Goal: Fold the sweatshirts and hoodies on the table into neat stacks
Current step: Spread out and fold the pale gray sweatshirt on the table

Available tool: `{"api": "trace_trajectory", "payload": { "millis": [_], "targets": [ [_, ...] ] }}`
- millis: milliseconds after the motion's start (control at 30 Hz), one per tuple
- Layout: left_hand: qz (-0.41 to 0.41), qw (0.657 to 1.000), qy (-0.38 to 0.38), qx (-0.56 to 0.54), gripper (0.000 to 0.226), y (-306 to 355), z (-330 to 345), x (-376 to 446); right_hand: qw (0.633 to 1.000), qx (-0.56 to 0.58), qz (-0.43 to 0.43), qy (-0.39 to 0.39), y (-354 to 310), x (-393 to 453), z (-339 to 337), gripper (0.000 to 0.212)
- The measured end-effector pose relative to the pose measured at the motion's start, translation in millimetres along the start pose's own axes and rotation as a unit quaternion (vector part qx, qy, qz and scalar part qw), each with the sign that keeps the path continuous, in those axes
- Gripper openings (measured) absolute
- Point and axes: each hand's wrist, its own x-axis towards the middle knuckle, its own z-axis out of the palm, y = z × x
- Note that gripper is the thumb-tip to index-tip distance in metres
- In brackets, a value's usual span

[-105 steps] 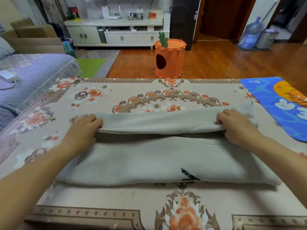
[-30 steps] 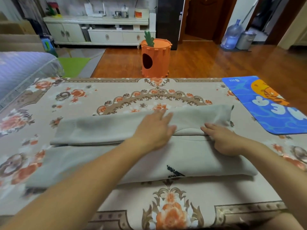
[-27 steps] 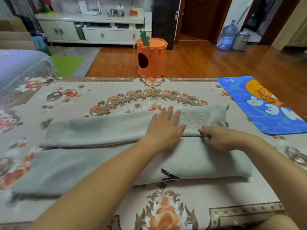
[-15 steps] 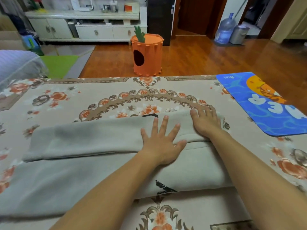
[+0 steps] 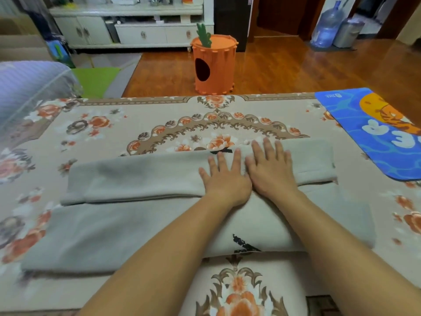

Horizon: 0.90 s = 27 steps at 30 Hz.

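**Both palms flat on the folded sweatshirt**

While the grey fleece sweatshirt lies half-folded across the floral-patterned surface, the left hand and right hand press side by side, touching, on its folded upper band. All fingers are spread flat, gripping nothing. Beyond the fingertips stands an orange carrot-shaped bin, its dark opening's contents unreadable. Right of them lies a blue cartoon mat.

A floral cloth covered the table. A blue cartoon mat lay at its right edge. Beyond stood an orange carrot-shaped bin, a white cabinet, a water jug and a metal bin.
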Motion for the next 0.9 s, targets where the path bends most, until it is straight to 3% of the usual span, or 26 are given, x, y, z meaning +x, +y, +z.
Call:
{"api": "trace_trajectory", "payload": {
  "millis": [133, 233, 367, 433, 567, 667, 900],
  "targets": [
    [0.058, 0.997, -0.015, 0.043, 0.066, -67.0, -27.9, -21.0, 1.000, -0.020, 0.010, 0.020, 5.6, -2.7, 6.8, 0.064],
    [-0.001, 0.991, -0.021, 0.133, 0.079, -160.0, -39.3, -63.3, 0.999, -0.031, 0.002, 0.016, 2.1, -5.0, 7.0, 0.064],
    [-0.092, 0.982, -0.002, 0.167, 0.086, -256.4, -49.1, -100.4, 0.999, -0.041, 0.016, -0.007, -5.0, -5.2, 2.2, 0.066],
    [-0.097, 0.981, 0.005, 0.168, 0.078, -266.5, -46.7, -102.9, 0.998, -0.053, 0.006, -0.035, -17.2, -6.8, -5.5, 0.068],
    [-0.079, 0.990, 0.002, 0.117, 0.067, -265.7, -50.3, -96.3, 0.985, -0.057, -0.134, -0.091, -48.4, -38.3, 11.2, 0.077],
    [-0.090, 0.994, 0.045, 0.040, 0.057, -278.4, -64.0, -95.4, 0.983, -0.092, -0.131, -0.094, -52.9, -57.4, 27.4, 0.067],
    [-0.320, 0.944, 0.079, -0.018, 0.068, -313.3, -62.7, -104.5, 0.985, -0.087, -0.131, -0.071, -53.6, -63.6, 24.8, 0.066]
  ]
}}
